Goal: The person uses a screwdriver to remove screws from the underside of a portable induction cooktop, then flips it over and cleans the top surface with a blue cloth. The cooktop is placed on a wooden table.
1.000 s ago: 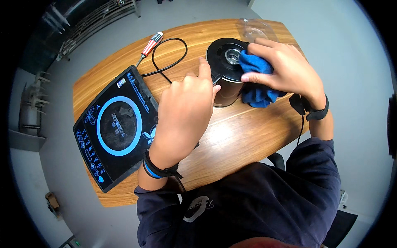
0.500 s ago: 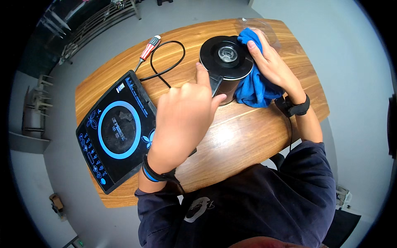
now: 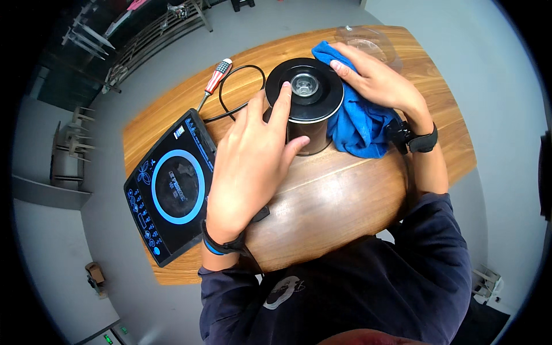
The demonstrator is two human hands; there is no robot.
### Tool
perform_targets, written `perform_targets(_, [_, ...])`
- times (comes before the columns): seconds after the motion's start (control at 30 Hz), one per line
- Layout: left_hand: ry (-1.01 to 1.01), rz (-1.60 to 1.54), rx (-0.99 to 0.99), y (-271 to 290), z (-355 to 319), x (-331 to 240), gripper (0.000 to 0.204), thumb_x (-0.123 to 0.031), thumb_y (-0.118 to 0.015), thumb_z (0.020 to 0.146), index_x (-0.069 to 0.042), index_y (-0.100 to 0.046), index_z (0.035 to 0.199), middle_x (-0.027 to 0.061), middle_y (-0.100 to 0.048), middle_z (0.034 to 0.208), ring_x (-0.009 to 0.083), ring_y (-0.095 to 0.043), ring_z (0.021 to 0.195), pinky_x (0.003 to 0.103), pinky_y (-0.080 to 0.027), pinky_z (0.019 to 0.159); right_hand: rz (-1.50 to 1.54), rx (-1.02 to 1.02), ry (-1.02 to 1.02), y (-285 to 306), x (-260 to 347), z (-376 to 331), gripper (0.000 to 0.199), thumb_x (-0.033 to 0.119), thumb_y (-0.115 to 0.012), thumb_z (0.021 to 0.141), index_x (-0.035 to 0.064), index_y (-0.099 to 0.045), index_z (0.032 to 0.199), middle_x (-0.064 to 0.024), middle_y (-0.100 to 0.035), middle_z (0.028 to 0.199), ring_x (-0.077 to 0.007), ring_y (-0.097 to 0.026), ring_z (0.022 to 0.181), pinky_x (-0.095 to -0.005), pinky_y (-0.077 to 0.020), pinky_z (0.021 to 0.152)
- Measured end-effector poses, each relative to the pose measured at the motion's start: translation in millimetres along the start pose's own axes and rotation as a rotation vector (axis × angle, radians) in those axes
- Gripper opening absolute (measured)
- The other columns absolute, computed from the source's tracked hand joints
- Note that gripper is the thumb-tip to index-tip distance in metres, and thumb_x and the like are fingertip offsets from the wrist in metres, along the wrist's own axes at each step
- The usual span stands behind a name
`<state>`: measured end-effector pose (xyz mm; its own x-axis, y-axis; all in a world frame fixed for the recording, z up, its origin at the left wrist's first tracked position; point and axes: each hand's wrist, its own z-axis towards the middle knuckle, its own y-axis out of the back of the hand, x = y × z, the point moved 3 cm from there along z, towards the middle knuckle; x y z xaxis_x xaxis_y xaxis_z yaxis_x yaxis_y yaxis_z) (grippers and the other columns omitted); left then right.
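A jug-like vessel with a see-through or shiny brownish body (image 3: 310,135) stands on the wooden table, topped by a black round lid (image 3: 280,73) with a clear knob (image 3: 305,85) in its middle. My left hand (image 3: 253,155) is open over its near left side. The index finger lies stretched across the lid, and the thumb points out in front of the body. Bunched against the vessel's right side is a blue cloth (image 3: 361,129). My right hand (image 3: 379,80) grips its upper part at the lid's right rim. The vessel's handle is out of sight.
A black induction cooker (image 3: 178,190) with a blue ring lies on the left. Beside it are a screwdriver (image 3: 218,76) with a flag-patterned handle and a black cable (image 3: 233,75). At the table's far right lies a clear plastic piece (image 3: 382,46).
The vessel appears turned, and its handle no longer shows. My left hand's index finger has shifted from the lid's edge toward the knob. My right hand and the cloth have moved slightly left along the rim.
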<state>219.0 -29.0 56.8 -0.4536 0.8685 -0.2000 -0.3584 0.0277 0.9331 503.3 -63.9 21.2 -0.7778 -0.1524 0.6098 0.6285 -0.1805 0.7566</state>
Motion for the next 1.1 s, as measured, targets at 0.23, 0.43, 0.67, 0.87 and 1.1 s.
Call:
perform_targets(0.23, [0.108, 0.011, 0.031, -12, 12, -11, 0.092, -0.040, -0.085, 0.100, -0.002, -0.042, 0.172, 0.0350, -0.054, 0.158, 0.0518, -0.071, 0.122, 0.054, -0.059, 0.102, 0.133, 0.282, -0.058, -23, -25, -17, 0.090, 0.071, -0.020, 0.120, 0.0013, -0.032, 0.176, -0.0293, -0.052, 0.170, -0.0428, -0.055, 0.155, -0.0445, -0.0425, 0.129])
perform_targets(0.43, [0.189, 0.055, 0.109, -12, 19, -12, 0.082, -0.037, -0.078, 0.106, -0.003, -0.043, 0.171, 0.0327, -0.051, 0.163, 0.0421, -0.080, 0.102, 0.052, -0.065, 0.084, 0.270, 0.171, 0.045, -3, -25, -21, 0.091, 0.054, -0.073, 0.108, 0.0065, -0.036, 0.175, -0.0256, -0.064, 0.156, -0.0378, -0.066, 0.141, -0.0444, -0.0526, 0.119])
perform_targets(0.67, [0.170, 0.186, 0.024, -20, 24, -15, 0.082, -0.046, -0.077, 0.105, -0.004, -0.047, 0.169, 0.0326, -0.058, 0.150, 0.0437, -0.081, 0.097, 0.048, -0.067, 0.069, 0.078, 0.078, 0.261, 2, -23, -24, 0.115, 0.036, -0.096, 0.087, 0.0038, -0.032, 0.177, -0.0301, -0.052, 0.167, -0.0442, -0.061, 0.147, -0.0471, -0.0512, 0.123])
perform_targets(0.87, [0.107, 0.212, -0.067, -23, 22, -10, 0.082, -0.050, -0.077, 0.102, -0.006, -0.052, 0.166, 0.0314, -0.063, 0.146, 0.0415, -0.082, 0.091, 0.046, -0.067, 0.066, -0.040, 0.252, 0.208, -10, -41, -17, 0.107, 0.035, -0.092, 0.092, 0.0015, -0.034, 0.175, -0.0303, -0.054, 0.166, -0.0439, -0.059, 0.150, -0.0477, -0.0488, 0.125])
perform_targets(1.1, [0.104, 0.189, -0.110, -25, 20, -8, 0.081, -0.052, -0.078, 0.100, -0.007, -0.055, 0.164, 0.0293, -0.066, 0.144, 0.0399, -0.082, 0.086, 0.044, -0.065, 0.063, 0.142, -0.039, 0.232, 6, -26, -25, 0.086, 0.044, -0.081, 0.107, 0.0045, -0.042, 0.172, -0.0261, -0.061, 0.161, -0.0385, -0.064, 0.145, -0.0463, -0.0520, 0.121])
